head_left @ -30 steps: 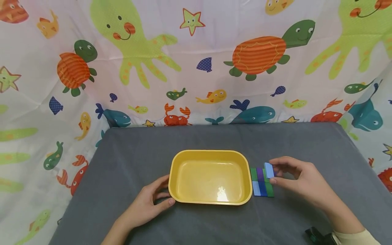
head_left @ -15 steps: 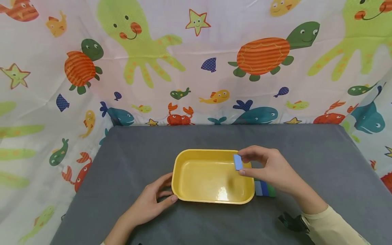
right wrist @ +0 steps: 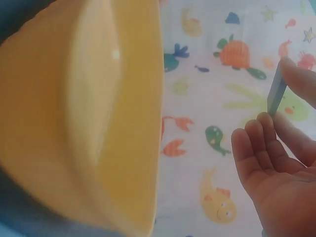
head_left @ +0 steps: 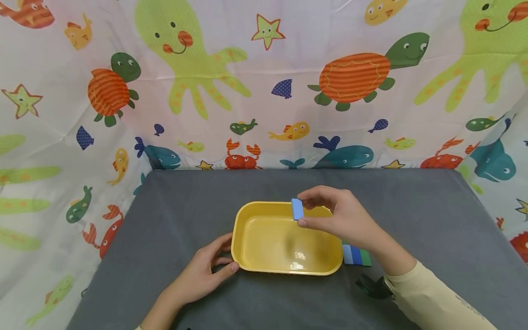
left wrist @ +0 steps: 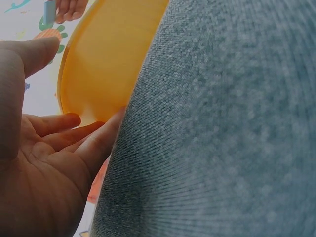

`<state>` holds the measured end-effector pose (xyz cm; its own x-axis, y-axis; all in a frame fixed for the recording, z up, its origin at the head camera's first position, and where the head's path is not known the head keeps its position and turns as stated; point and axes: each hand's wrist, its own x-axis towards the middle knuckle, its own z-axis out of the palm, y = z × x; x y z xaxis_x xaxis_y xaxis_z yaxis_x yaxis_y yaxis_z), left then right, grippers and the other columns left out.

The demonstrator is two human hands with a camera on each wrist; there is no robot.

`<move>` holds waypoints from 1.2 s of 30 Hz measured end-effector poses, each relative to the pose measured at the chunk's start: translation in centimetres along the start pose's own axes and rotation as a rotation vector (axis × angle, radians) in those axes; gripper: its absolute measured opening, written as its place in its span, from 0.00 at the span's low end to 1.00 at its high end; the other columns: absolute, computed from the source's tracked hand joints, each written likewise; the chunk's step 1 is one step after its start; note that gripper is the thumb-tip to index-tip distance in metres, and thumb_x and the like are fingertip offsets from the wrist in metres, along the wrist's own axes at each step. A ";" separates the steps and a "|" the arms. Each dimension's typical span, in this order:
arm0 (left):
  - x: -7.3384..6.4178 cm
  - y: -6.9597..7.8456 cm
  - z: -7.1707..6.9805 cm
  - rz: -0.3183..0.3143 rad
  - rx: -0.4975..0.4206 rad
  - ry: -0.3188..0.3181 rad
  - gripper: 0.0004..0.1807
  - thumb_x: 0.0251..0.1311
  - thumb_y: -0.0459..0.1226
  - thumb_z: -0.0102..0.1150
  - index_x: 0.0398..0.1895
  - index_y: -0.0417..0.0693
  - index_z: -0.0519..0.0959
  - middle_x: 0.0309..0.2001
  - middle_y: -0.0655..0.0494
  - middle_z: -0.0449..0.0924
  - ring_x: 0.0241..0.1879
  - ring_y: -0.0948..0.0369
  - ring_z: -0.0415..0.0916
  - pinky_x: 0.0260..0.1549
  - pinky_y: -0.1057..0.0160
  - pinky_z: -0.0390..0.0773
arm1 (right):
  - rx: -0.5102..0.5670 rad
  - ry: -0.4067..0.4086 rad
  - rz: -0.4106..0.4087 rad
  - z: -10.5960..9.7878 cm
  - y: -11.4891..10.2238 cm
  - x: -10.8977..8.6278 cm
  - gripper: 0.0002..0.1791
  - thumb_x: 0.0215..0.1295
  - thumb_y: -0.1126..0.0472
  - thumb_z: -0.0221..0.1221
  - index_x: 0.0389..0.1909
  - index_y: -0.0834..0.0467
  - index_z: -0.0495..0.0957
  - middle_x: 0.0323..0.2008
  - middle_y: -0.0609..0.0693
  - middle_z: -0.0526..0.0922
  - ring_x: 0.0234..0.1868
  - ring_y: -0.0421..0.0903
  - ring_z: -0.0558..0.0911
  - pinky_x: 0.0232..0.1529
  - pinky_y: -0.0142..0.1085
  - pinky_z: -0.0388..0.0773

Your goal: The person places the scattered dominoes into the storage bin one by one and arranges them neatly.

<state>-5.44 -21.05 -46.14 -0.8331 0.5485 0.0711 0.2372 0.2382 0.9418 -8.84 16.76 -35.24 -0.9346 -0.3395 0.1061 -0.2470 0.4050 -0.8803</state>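
Observation:
My right hand (head_left: 344, 217) pinches a small light blue rectangular tile (head_left: 297, 209) between thumb and fingertips, holding it above the back part of a yellow tray (head_left: 284, 243). In the right wrist view the thin tile (right wrist: 277, 94) stands on edge between the thumb and fingers, beyond the tray's rim (right wrist: 159, 123). My left hand (head_left: 208, 266) rests against the tray's left end, thumb by the near corner. In the left wrist view its fingers (left wrist: 101, 140) lie nearly straight against the tray's outer wall, the thumb apart.
Light blue, dark blue and green tiles (head_left: 356, 255) lie side by side at the tray's right; my right arm partly hides that group. A grey cloth (head_left: 198, 192) covers the table. A curtain (head_left: 264, 96) printed with sea animals hangs behind and at both sides.
My right hand has lifted the light blue tile from the group at the right and carried it left over the tray. My left hand stays at the tray's left end.

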 end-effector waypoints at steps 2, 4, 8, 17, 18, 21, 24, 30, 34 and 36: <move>-0.1 0.0 0.0 -0.013 -0.005 0.001 0.38 0.77 0.37 0.68 0.84 0.44 0.63 0.73 0.48 0.75 0.68 0.53 0.79 0.58 0.57 0.85 | -0.001 -0.009 -0.003 0.4 -0.3 0.4 0.26 0.63 0.53 0.81 0.60 0.51 0.86 0.54 0.43 0.88 0.55 0.46 0.84 0.62 0.40 0.83; -0.1 0.0 0.0 -0.023 -0.008 0.003 0.38 0.77 0.37 0.68 0.84 0.47 0.63 0.73 0.50 0.76 0.68 0.54 0.79 0.58 0.57 0.85 | -0.001 -0.022 -0.011 0.9 -0.6 0.9 0.27 0.63 0.53 0.81 0.61 0.52 0.86 0.54 0.44 0.88 0.55 0.48 0.85 0.63 0.44 0.83; -0.2 -0.1 0.0 -0.020 -0.010 0.001 0.37 0.77 0.37 0.68 0.84 0.49 0.63 0.74 0.52 0.75 0.68 0.54 0.79 0.59 0.56 0.85 | -0.012 -0.060 -0.024 1.9 -0.8 1.9 0.27 0.63 0.52 0.81 0.61 0.53 0.86 0.53 0.45 0.88 0.54 0.48 0.85 0.64 0.50 0.83; -0.3 -0.1 -0.1 -0.033 -0.005 -0.005 0.37 0.77 0.38 0.69 0.84 0.49 0.64 0.73 0.50 0.76 0.68 0.54 0.80 0.59 0.57 0.85 | -0.032 -0.108 -0.051 3.4 -1.7 4.0 0.28 0.62 0.49 0.81 0.60 0.53 0.86 0.51 0.45 0.88 0.53 0.50 0.86 0.61 0.51 0.85; -0.3 -0.1 -0.1 -0.031 -0.002 -0.006 0.38 0.77 0.38 0.69 0.84 0.47 0.63 0.73 0.49 0.76 0.68 0.53 0.80 0.59 0.57 0.85 | -0.034 -0.109 -0.058 3.6 -1.8 4.3 0.28 0.62 0.49 0.81 0.61 0.54 0.86 0.51 0.45 0.88 0.53 0.49 0.86 0.60 0.51 0.85; -0.3 -0.1 -0.2 -0.024 -0.003 -0.009 0.38 0.77 0.38 0.68 0.84 0.44 0.63 0.73 0.45 0.76 0.68 0.51 0.80 0.59 0.57 0.85 | -0.028 -0.115 -0.067 4.0 -1.9 5.1 0.28 0.63 0.50 0.81 0.61 0.54 0.86 0.51 0.45 0.88 0.53 0.49 0.86 0.61 0.49 0.85; -0.4 -0.1 -0.2 -0.020 -0.011 -0.014 0.38 0.77 0.37 0.68 0.84 0.43 0.63 0.72 0.43 0.76 0.68 0.49 0.80 0.59 0.57 0.85 | -0.022 -0.121 -0.061 4.6 -1.8 5.9 0.27 0.63 0.51 0.80 0.60 0.55 0.86 0.50 0.45 0.88 0.52 0.47 0.86 0.59 0.45 0.85; -0.5 0.0 -0.1 -0.024 -0.015 -0.016 0.37 0.77 0.38 0.68 0.84 0.47 0.63 0.73 0.47 0.76 0.68 0.52 0.80 0.59 0.57 0.85 | -0.022 -0.132 -0.041 5.5 -1.4 7.1 0.27 0.63 0.52 0.80 0.60 0.56 0.85 0.50 0.48 0.88 0.50 0.46 0.85 0.58 0.45 0.84; -0.4 0.0 -0.1 -0.019 -0.013 -0.017 0.37 0.78 0.38 0.68 0.84 0.47 0.63 0.73 0.48 0.76 0.68 0.53 0.80 0.59 0.57 0.85 | -0.016 -0.143 -0.027 6.1 -1.2 7.6 0.27 0.63 0.53 0.80 0.60 0.57 0.85 0.50 0.51 0.88 0.51 0.50 0.85 0.60 0.50 0.84; -0.4 0.1 -0.2 -0.016 -0.012 -0.020 0.38 0.78 0.38 0.67 0.84 0.46 0.62 0.73 0.47 0.76 0.68 0.52 0.80 0.59 0.57 0.85 | -0.022 -0.148 -0.019 6.3 -1.0 7.7 0.27 0.63 0.52 0.81 0.59 0.58 0.85 0.50 0.52 0.88 0.51 0.51 0.85 0.60 0.50 0.84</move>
<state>-5.22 -21.39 -46.05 -0.8266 0.5606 0.0495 0.2179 0.2377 0.9466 -14.17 8.34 -36.45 -0.8819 -0.4686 0.0520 -0.2717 0.4150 -0.8683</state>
